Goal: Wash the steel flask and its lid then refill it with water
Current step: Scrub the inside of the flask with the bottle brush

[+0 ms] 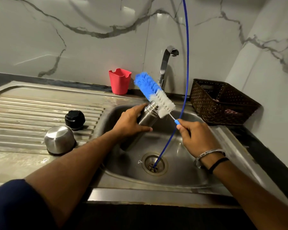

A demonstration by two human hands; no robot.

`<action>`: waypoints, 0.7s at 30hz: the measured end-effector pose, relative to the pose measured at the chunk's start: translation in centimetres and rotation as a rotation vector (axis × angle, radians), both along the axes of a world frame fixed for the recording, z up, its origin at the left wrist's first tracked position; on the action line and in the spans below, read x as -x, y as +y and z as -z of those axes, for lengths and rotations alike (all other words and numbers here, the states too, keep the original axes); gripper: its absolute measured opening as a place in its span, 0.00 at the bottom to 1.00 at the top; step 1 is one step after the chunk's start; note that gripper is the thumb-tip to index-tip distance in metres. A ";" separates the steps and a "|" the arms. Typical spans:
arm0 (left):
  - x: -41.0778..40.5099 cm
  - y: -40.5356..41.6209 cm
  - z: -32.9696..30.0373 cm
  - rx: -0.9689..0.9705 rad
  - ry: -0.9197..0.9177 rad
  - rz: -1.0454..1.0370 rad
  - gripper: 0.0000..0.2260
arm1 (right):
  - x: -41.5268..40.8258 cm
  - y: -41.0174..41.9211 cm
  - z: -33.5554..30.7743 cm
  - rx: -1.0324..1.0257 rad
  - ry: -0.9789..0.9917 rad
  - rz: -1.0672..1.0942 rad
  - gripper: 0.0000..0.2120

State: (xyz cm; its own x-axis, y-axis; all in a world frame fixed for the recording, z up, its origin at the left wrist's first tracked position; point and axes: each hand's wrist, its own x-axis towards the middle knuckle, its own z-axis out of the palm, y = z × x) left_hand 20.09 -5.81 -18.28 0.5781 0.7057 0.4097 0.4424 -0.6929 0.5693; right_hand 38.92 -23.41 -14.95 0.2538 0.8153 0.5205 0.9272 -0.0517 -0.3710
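My left hand (131,122) grips the steel flask (147,116), which is tilted over the sink basin (181,171) with its open mouth pointing up and right. My right hand (194,136) pinches the blue handle of a bottle brush (155,92). The brush's blue and white bristles lie outside the flask, across its mouth. A steel cup lid (59,140) stands upside down on the draining board (32,103). A black stopper (74,120) sits just behind it.
A thin blue hose (187,63) hangs from above into the drain (154,164). The tap (166,63) stands behind the basin, no water running. A red plastic cup (120,81) stands by the wall. A brown woven basket (223,102) sits at the right.
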 end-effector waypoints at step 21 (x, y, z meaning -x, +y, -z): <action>-0.7 -0.9 0.3 -0.019 0.209 0.090 0.46 | 0.2 0.0 -0.4 0.136 -0.364 0.162 0.17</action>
